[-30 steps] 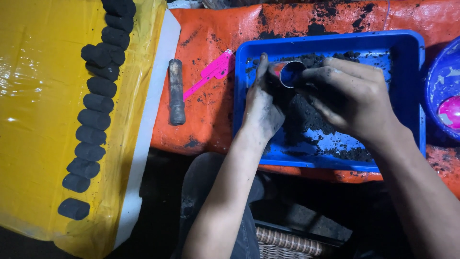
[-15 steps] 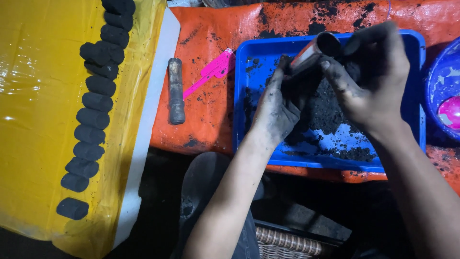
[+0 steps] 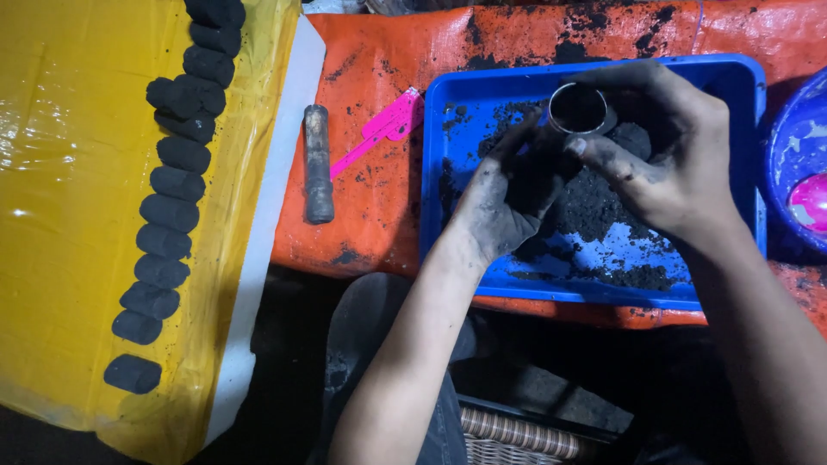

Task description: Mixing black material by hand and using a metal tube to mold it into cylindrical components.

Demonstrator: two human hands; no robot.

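Observation:
My right hand point(image 3: 672, 164) holds a short metal tube point(image 3: 579, 108) upright over a blue plastic tray point(image 3: 482, 86), its open top facing me and filled with black powder. My left hand point(image 3: 508, 202), blackened, is cupped just below and left of the tube, with a lump of the black powder in its palm. Loose black charcoal powder point(image 3: 594, 211) lies in the tray under both hands.
A row of several black cylindrical briquettes point(image 3: 168, 211) lies on a yellow sheet point(image 3: 60, 172) at left. A grey metal rod point(image 3: 318, 164) and a pink plastic tool point(image 3: 383, 127) rest on the orange tarp point(image 3: 379, 52). A blue-purple bowl point(image 3: 797, 164) stands at the right edge.
The tube went from lying low in the tray to being lifted and tilted, and now stands with its mouth up. My left hand has come under it with powder.

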